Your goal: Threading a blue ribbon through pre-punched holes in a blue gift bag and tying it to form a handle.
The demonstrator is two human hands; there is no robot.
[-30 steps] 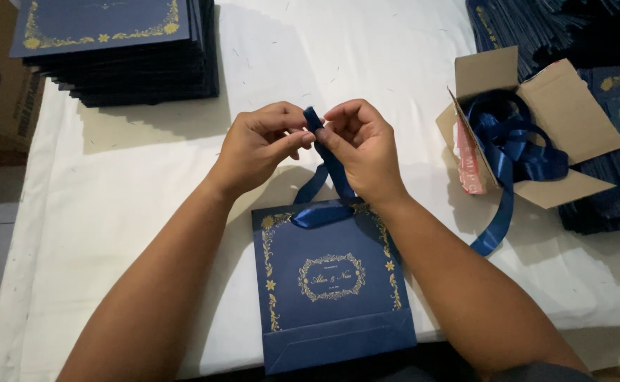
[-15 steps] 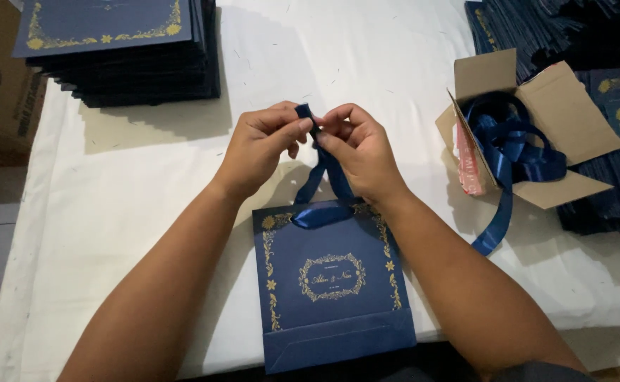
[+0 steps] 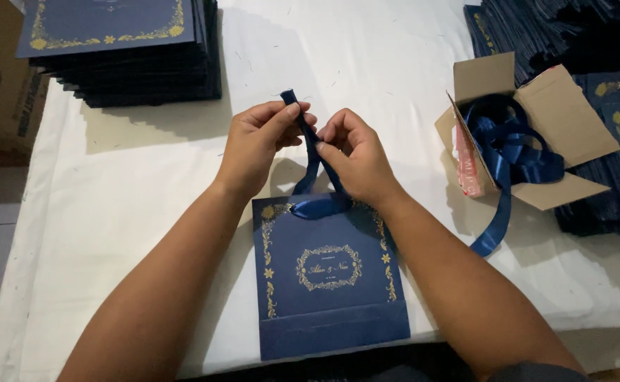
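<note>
Seen from above, a person's two bare hands work a dark blue satin ribbon over a white-covered table. The left hand is closed, pinching the ribbon's upper end between thumb and fingers. The right hand, touching it on the other side, is also closed, gripping the ribbon just below. The ribbon runs down from both hands to one flat navy paper bag with gold ornament, lying just below the wrists.

To do this step well, it seems best to keep the ribbon flat and untwisted, with both pinches close together and even tension.

Counted: one bag in hand, one open cardboard box of loose blue ribbon right of the right hand, one stack of navy bags above the left hand, further dark stacks far right, too many to count.
</note>
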